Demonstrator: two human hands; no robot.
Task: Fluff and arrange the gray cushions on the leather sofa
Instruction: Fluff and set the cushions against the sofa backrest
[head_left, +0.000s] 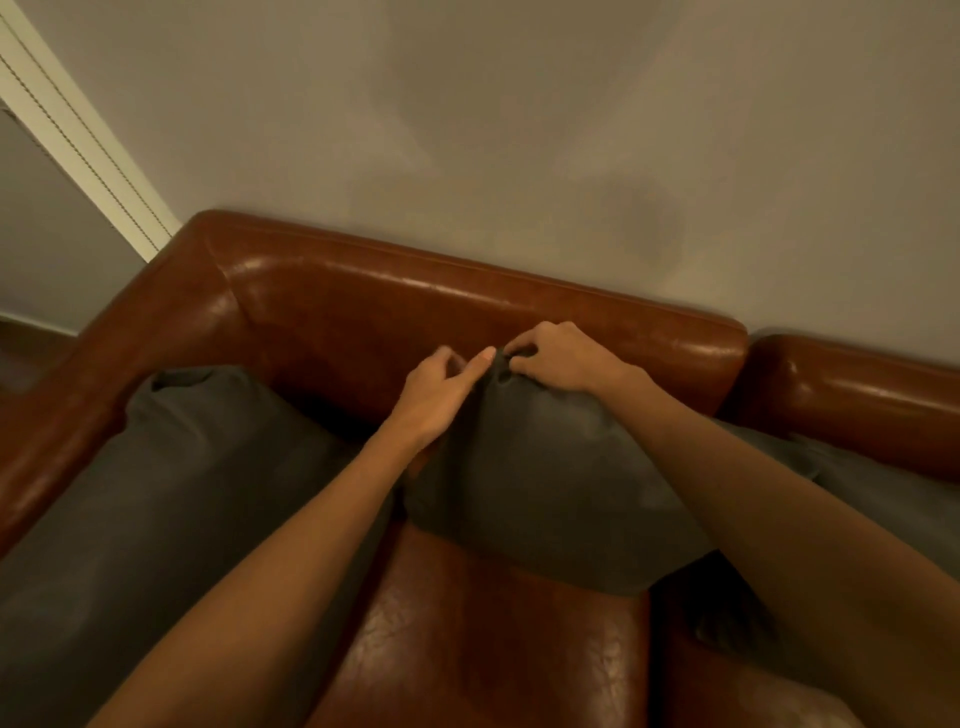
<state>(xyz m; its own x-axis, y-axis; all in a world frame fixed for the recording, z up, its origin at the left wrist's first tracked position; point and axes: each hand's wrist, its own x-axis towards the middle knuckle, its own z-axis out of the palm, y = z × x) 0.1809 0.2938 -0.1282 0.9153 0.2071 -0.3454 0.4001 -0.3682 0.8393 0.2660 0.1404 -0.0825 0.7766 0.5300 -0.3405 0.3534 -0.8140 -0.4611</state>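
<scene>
The middle gray cushion (545, 483) stands tilted on the brown leather sofa (467, 306), leaning against the backrest, and the right hand (558, 358) pinches its top corner with curled fingers. The left hand (441, 395) touches the same corner with a straight forefinger, its other fingers loosely curled and holding nothing. Another gray cushion (171, 483) lies against the left armrest, and a third (883, 488) lies at the right edge.

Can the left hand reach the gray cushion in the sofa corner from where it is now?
Probably yes. The left hand is at the middle cushion's top corner, and the corner cushion lies just beside that forearm with nothing between.
</scene>
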